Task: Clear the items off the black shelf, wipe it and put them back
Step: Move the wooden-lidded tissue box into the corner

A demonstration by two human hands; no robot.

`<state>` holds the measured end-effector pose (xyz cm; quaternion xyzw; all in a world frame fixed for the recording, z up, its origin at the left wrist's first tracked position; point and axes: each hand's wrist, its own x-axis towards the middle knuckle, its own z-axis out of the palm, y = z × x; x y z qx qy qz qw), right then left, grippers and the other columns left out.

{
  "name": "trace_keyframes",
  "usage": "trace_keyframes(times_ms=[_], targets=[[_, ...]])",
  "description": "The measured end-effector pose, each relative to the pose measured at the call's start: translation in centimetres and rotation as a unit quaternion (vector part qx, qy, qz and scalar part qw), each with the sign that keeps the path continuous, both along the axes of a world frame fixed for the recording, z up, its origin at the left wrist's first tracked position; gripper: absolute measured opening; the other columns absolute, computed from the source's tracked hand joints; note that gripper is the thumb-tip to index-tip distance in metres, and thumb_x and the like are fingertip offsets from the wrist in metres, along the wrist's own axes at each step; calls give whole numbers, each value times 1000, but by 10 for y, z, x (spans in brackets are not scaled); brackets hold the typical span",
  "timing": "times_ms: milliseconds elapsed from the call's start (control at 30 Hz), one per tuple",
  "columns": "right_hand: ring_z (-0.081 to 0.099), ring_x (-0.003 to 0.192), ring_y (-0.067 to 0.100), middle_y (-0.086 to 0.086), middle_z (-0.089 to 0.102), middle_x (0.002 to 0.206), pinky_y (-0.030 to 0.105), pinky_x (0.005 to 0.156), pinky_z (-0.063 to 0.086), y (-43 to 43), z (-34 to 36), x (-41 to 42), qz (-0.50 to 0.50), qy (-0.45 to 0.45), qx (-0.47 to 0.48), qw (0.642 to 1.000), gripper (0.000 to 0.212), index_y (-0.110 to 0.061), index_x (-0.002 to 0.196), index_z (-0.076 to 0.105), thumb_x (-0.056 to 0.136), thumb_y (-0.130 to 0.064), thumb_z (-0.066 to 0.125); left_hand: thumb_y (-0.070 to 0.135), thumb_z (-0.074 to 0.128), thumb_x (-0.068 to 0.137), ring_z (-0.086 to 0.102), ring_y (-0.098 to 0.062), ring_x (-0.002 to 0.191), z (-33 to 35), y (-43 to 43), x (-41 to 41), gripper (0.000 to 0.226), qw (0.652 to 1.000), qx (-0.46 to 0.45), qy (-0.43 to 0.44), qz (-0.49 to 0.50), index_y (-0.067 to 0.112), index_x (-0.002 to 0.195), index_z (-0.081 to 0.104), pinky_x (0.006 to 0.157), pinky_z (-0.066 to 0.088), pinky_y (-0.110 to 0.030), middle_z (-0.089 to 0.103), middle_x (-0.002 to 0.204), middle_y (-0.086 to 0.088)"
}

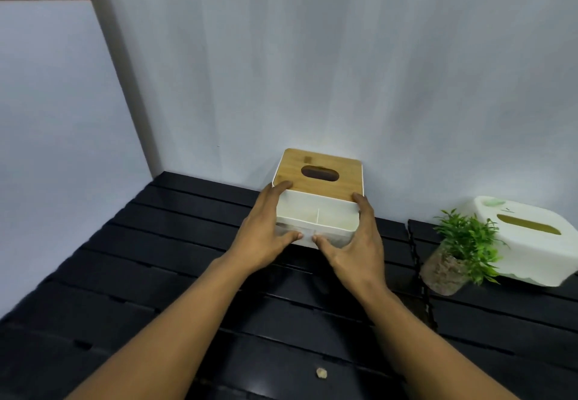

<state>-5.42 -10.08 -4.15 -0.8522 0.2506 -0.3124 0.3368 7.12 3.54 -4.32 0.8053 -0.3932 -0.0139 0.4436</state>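
A white tissue box with a bamboo lid and open front compartments stands on the black slatted shelf, close to the back wall. My left hand grips its left side, thumb on the front wall. My right hand grips its right side, fingers up at the lid's corner. To the right stand a small green plant in a glass pot and a white plastic tissue box.
A white wall runs behind the shelf and a white panel closes its left end. A seam splits the shelf surface just left of the plant. A small beige crumb lies on the shelf near the front edge.
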Motion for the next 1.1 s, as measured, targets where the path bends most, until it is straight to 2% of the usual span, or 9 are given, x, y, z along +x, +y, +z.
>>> trace_keyframes(times_ms=[233,367,567,700,767,867,933,1000,1100], targets=[[40,128,11,-8,33,148,17,95,32,76,6,71,42,-18,-2,999,97,-28,144,22,68,-36,82,29,80,74,29,-6,135,13,84,62,89,999,21,-16,39,35,144,24,108,27,-26,29,152,10],[39,129,13,-6,33,149,20,95,31,105,-2,105,60,-16,-4,998,97,-27,145,22,69,-36,82,27,79,76,26,-1,133,7,118,91,89,998,28,-10,49,34,146,24,106,21,-19,27,153,11],[40,129,17,-5,33,149,28,98,36,131,-12,143,72,2,-15,997,97,-26,144,21,70,-36,81,21,77,78,25,-6,138,-11,147,124,87,997,20,5,71,31,147,24,110,19,-20,26,154,9],[42,129,19,-4,34,148,32,100,39,143,-17,160,69,9,-22,997,96,-26,144,21,70,-36,81,20,76,78,27,-9,138,-20,158,140,87,997,13,8,75,31,146,23,111,23,-23,27,154,8],[42,128,19,-4,34,147,35,100,40,147,-19,164,63,9,-23,998,96,-27,143,21,69,-37,81,18,76,78,29,-8,136,-20,161,146,86,997,15,10,77,32,145,24,104,25,-16,27,153,8],[43,127,20,-4,34,146,37,99,42,152,-20,168,51,9,-29,998,95,-27,142,22,69,-38,82,11,74,80,28,-2,127,-17,163,150,83,997,21,4,72,28,145,25,86,21,6,28,150,6],[43,127,20,-3,33,145,38,98,43,155,-21,170,45,6,-36,998,95,-27,141,22,68,-40,82,9,73,80,28,-3,128,-16,164,152,83,997,22,1,73,26,145,25,84,19,9,29,151,4],[44,126,20,-3,33,144,40,95,46,156,-20,172,38,8,-42,998,95,-27,140,23,66,-42,82,8,73,79,30,-9,132,-14,163,153,84,996,26,3,84,26,146,26,91,21,3,29,151,2],[46,124,21,-3,33,142,41,92,50,155,-20,175,34,16,-53,998,95,-27,137,24,65,-46,82,8,74,78,33,-17,134,-11,160,153,85,994,44,0,104,28,146,28,100,27,-16,31,151,1]])
